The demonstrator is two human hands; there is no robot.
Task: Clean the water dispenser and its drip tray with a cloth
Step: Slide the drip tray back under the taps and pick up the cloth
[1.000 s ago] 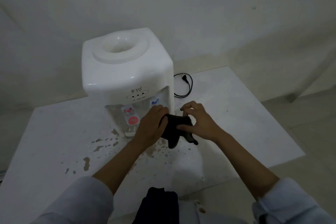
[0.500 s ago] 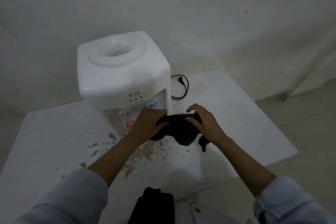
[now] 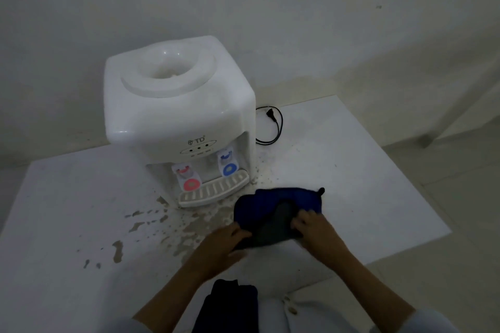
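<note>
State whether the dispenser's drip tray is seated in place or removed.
Seated: the drip tray sits at the water dispenser base, under both taps.

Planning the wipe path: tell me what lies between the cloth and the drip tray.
Head view: only a short strip of table with brownish spatter separates the blue cloth from the drip tray; no object.

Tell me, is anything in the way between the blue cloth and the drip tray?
Nothing visible is. The cloth, gripped by the left hand and right hand, lies just right of the drip tray, with only stained table between them.
</note>
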